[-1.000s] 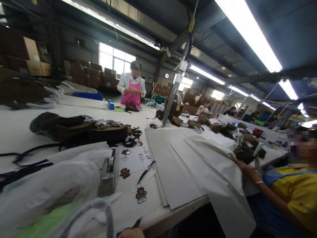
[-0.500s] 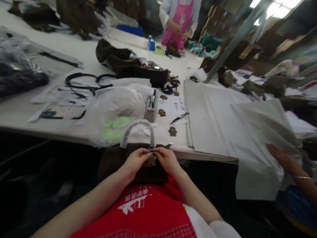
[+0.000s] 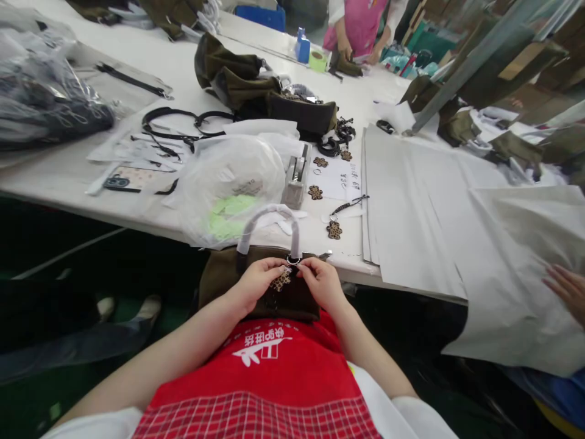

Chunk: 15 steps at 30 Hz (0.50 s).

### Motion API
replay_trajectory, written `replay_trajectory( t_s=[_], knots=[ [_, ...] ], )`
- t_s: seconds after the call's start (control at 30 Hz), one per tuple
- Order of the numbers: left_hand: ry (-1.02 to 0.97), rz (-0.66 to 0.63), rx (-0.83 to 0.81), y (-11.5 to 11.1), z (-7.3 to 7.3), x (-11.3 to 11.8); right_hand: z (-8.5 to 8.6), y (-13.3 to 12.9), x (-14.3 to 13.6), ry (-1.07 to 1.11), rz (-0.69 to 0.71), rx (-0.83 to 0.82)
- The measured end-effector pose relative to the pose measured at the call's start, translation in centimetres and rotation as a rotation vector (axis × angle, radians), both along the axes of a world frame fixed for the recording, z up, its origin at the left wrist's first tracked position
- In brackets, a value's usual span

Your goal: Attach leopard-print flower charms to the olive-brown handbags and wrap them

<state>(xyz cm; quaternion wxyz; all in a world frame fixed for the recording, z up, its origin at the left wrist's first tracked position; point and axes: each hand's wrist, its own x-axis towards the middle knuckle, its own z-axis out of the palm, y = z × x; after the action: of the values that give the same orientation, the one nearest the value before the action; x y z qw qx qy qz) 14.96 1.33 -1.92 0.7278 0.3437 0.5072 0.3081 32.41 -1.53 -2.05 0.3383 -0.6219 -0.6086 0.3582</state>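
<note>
A brown handbag (image 3: 219, 280) with a paper-wrapped handle (image 3: 267, 214) rests on my lap against the table's front edge. My left hand (image 3: 256, 281) and my right hand (image 3: 320, 281) meet at the bag's top and pinch a leopard-print charm (image 3: 280, 280) hanging from a metal ring (image 3: 292, 260) at the handle's base. More leopard charms (image 3: 334, 230) lie on the white table (image 3: 59, 183) just beyond the bag.
A clear plastic bag (image 3: 233, 183) with green pieces and a tape dispenser (image 3: 295, 180) sit behind the handbag. A phone (image 3: 125, 182), black straps (image 3: 173, 125), brown bags (image 3: 256, 91) and stacked white sheets (image 3: 402, 201) cover the table. A co-worker's hand (image 3: 567, 286) rests at right; a person in a pink apron (image 3: 359, 27) stands far off.
The view swung down from the hall to my lap. Both hands came into view at the bag's charm, and since half a second ago they stay there with the view slightly closer.
</note>
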Motion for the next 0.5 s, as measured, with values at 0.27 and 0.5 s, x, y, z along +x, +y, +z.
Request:
replay_trajectory(
  t_s=[0.27, 0.5],
  knots=[
    [-0.104, 0.039, -0.139, -0.05, 0.2, -0.23, 0.06, -0.46, -0.47, 0.035, -0.017, 0.012],
    [-0.117, 0.05, -0.155, -0.15, 0.33, -0.14, -0.43, -0.54, -0.63, 0.065, -0.018, 0.014]
  ],
)
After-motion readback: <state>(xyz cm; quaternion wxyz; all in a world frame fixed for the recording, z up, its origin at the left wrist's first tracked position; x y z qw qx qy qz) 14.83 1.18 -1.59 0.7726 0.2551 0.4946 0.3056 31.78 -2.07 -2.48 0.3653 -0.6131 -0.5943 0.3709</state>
